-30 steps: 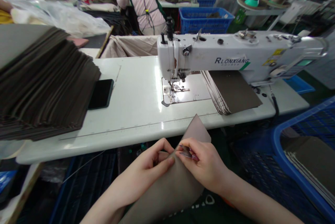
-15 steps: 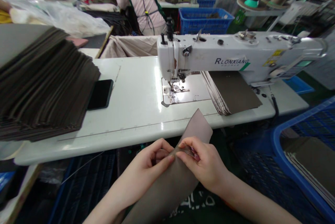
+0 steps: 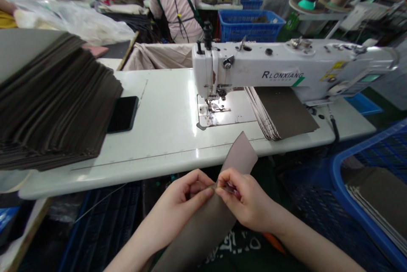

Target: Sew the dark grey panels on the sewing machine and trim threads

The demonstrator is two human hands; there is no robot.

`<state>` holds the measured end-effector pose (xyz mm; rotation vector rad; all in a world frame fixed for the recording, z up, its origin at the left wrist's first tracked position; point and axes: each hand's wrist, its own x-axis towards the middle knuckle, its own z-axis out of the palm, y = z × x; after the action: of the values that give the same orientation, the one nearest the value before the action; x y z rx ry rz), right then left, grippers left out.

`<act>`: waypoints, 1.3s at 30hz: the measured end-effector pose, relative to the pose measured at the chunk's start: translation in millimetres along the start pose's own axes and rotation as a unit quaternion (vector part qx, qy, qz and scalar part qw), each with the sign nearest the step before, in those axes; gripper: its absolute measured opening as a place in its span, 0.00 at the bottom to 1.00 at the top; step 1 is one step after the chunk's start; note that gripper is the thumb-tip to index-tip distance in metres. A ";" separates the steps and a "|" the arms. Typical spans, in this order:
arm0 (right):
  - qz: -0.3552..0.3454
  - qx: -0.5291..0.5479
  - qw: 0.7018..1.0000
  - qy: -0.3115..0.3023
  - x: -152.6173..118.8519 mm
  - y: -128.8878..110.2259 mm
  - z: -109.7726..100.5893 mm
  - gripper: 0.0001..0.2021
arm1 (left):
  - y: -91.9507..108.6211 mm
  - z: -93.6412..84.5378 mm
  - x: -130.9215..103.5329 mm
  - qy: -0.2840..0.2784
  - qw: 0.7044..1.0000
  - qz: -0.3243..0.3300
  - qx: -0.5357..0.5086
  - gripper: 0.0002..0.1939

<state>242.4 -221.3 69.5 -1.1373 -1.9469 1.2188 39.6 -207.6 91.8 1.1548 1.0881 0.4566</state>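
Observation:
A grey-brown fabric panel [image 3: 203, 225] hangs slanted in front of the table's near edge, its upper corner reaching over that edge. My left hand [image 3: 190, 191] pinches the panel's edge between thumb and fingers. Right beside it, my right hand [image 3: 241, 193] is closed on the same edge, fingertips nearly touching the left ones. What exactly lies between the fingertips is too small to make out. Beyond my hands stands a white sewing machine [image 3: 282, 66], its needle area lit. Several stacked dark panels [image 3: 286, 110] lie under its arm.
A tall pile of dark panels [image 3: 60, 110] fills the table's left, with a black phone [image 3: 123, 114] beside it. At the right, a blue basket [image 3: 338, 174] holds more panels. A person [image 3: 176, 4] in a pink top stands behind the table, near another blue basket [image 3: 251, 26].
My two hands have drawn slightly closer together at the panel's edge. The panel has shifted only a little. The person behind has moved slightly.

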 end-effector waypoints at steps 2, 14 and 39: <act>-0.021 0.008 1.000 -0.017 -1.1 1.4 0.4 0.04 | 0.1 -1.5 0.6 0.018 1.000 -0.002 -0.007 0.11; 0.010 -0.035 0.993 0.111 3.2 4.0 9.2 0.08 | 2.2 3.0 -1.5 0.024 0.999 0.027 0.028 0.10; -0.006 -0.039 0.989 0.141 -2.2 10.6 11.4 0.05 | -6.3 15.2 -6.4 0.162 0.958 0.102 0.213 0.08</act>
<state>238.1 -225.6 55.0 -1.2615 -1.7961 0.9265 48.5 -222.7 89.0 1.6210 1.4023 0.6065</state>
